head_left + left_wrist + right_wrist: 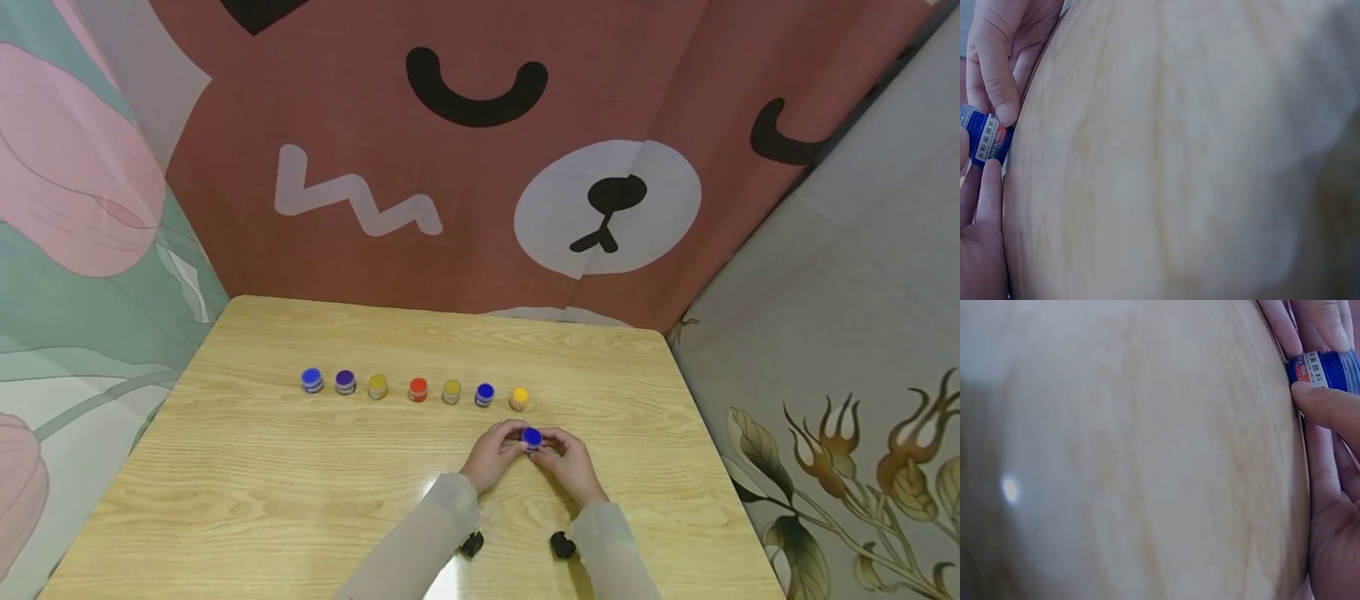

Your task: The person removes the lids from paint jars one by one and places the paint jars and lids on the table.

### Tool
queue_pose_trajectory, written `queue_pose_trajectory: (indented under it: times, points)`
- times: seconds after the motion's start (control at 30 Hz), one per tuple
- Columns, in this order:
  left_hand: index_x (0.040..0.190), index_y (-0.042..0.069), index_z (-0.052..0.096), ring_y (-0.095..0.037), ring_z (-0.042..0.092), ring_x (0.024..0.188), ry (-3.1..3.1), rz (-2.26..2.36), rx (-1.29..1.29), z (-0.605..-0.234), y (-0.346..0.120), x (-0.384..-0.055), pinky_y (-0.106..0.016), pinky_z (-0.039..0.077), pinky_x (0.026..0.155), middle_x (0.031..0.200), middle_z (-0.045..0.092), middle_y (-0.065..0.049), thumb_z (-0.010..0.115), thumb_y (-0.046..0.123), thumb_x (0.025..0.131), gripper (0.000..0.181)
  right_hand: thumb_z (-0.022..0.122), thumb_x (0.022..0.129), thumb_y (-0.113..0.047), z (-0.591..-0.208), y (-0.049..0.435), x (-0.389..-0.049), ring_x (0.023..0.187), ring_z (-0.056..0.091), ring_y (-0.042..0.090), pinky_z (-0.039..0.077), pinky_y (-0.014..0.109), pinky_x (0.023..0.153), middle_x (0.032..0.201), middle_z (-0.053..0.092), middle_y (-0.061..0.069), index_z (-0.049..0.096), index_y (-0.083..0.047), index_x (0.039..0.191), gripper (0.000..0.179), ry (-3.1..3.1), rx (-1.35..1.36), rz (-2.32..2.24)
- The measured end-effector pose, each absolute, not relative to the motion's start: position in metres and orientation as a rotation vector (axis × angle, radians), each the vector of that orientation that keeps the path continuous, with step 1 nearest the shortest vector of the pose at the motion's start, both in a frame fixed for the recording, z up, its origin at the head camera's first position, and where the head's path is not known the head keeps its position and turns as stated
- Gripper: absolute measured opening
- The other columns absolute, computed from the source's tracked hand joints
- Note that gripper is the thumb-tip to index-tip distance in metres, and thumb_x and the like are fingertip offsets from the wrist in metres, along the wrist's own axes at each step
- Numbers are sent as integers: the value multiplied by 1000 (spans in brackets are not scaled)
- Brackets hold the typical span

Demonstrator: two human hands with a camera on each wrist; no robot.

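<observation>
A small blue paint jar [532,439] sits between my two hands near the middle right of the table. My left hand [491,454] grips it from the left with thumb and fingers, while my right hand [573,471] holds its other side. In the left wrist view the blue jar [990,136] shows a white and red label with printed characters, fingertips pressed against it from both sides. The right wrist view shows the same jar [1325,370] at the right edge, its ribbed lid partly cut off by the frame.
Beyond my hands several paint jars stand in a row: blue [312,381], purple [345,382], olive yellow [377,387], red [417,390], another olive yellow [451,392], dark blue [484,395] and orange-yellow [519,398]. Patterned curtains border the wooden table [262,500].
</observation>
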State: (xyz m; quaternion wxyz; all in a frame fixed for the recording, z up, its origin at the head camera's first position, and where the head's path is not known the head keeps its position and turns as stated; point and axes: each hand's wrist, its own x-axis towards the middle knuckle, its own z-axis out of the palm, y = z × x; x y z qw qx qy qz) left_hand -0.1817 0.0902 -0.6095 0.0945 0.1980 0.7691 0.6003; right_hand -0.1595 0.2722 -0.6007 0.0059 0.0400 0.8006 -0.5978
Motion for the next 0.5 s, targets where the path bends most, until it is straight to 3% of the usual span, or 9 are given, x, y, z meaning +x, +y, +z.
queue_pose_trajectory:
  times: [0.27,0.5]
  points:
    - [131,9,61,-27,61,121,2258,1805,537,-607,91,-181,-29,55,97,129,63,-9,64,17,101,30,78,81,12,-596,270,-158,94,66,13,57,19,81,106,71,11,72,3,111,32,2500,138,-1882]
    - [137,3,57,-30,60,122,2236,1856,556,-609,89,-181,-35,54,100,132,61,-14,61,14,103,36,77,81,14,-590,268,-157,97,66,20,58,20,82,109,71,15,71,5,112,33,2486,146,-1876]
